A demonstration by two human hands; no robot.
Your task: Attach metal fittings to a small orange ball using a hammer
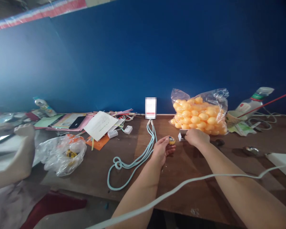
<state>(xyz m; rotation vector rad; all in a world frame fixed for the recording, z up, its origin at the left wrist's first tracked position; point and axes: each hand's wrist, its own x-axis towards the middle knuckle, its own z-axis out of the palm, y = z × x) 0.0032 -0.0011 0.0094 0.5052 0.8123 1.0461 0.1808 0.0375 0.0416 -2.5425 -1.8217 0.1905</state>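
My left hand (pixel 162 149) pinches a small shiny round piece (pixel 172 140), silver on top with a yellow-gold edge, just above the brown table. To its right, my right hand (pixel 198 138) is closed, its fingertips at a small dark block with a white face (pixel 180 136); the fingers hide most of it. Right behind that hand stands a clear plastic bag (pixel 176 94) full of yellow-orange egg-like balls (pixel 195 120). A looped pale blue cord (pixel 133 165) lies left of my left forearm, running up to a white card (pixel 151 108) against the blue wall.
A pale cable (pixel 181 183) crosses over both forearms. At left are a crumpled plastic bag (pixel 59 159), papers (pixel 100 125), small white boxes (pixel 128 129) and another person's arm (pixel 16 159). On the right lie a bottle (pixel 255 100), a basket (pixel 235 118) and a shiny metal piece (pixel 251 150).
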